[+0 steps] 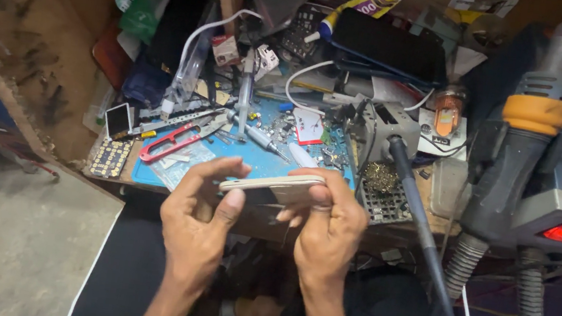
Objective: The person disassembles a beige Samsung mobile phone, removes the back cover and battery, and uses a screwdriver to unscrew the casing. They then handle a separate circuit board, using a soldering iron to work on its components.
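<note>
A slim white phone (272, 185) is held edge-on in front of a cluttered bench, between both hands. My left hand (201, 216) grips its left end, thumb on the underside and fingers curled over the top. My right hand (327, 222) holds the right end, fingers wrapped over the edge. Just behind the phone lies a blue work mat (262, 165) strewn with small tools and parts.
Red-handled snips (170, 141) and tweezers lie on the mat's left. A soldering iron in its stand (395, 158) with brass wool (381, 177) sits right of it. A hot-air station with a lit red switch (560, 232) and hoses fills the right side. A wooden wall stands at left.
</note>
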### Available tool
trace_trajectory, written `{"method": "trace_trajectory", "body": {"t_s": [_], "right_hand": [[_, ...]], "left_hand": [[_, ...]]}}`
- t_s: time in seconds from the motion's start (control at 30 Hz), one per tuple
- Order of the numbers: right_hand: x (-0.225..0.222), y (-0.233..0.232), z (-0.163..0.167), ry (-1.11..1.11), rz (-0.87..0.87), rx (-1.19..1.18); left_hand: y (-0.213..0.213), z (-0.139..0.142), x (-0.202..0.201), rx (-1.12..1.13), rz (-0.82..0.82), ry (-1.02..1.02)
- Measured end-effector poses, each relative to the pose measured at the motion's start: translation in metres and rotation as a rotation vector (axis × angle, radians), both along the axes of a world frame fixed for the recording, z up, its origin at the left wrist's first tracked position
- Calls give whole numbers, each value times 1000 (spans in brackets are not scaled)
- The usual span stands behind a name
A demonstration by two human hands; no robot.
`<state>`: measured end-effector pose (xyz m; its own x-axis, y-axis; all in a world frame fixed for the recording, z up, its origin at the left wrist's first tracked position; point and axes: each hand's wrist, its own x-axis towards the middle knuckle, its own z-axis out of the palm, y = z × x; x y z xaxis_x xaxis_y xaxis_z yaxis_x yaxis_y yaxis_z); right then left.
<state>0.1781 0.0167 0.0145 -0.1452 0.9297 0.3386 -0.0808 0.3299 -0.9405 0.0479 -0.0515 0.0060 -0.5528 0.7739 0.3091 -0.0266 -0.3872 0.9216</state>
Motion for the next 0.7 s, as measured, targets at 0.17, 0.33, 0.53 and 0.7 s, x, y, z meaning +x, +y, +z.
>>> {"method": "trace_trajectory", "body": {"t_s": [0.17, 0.33, 0.53, 0.7], "right_hand": [[4, -7, 12, -213, 0, 263], [-1, -9, 14, -9, 235, 117], [-2, -10, 13, 11, 244, 94], [-1, -12, 20, -117, 79, 247]], "left_hand": [[-4, 35, 7, 12, 136, 537], [-5, 40, 7, -34, 200, 384], [-5, 37, 6, -4, 189, 271], [-9, 45, 13, 41, 144, 411]]}}
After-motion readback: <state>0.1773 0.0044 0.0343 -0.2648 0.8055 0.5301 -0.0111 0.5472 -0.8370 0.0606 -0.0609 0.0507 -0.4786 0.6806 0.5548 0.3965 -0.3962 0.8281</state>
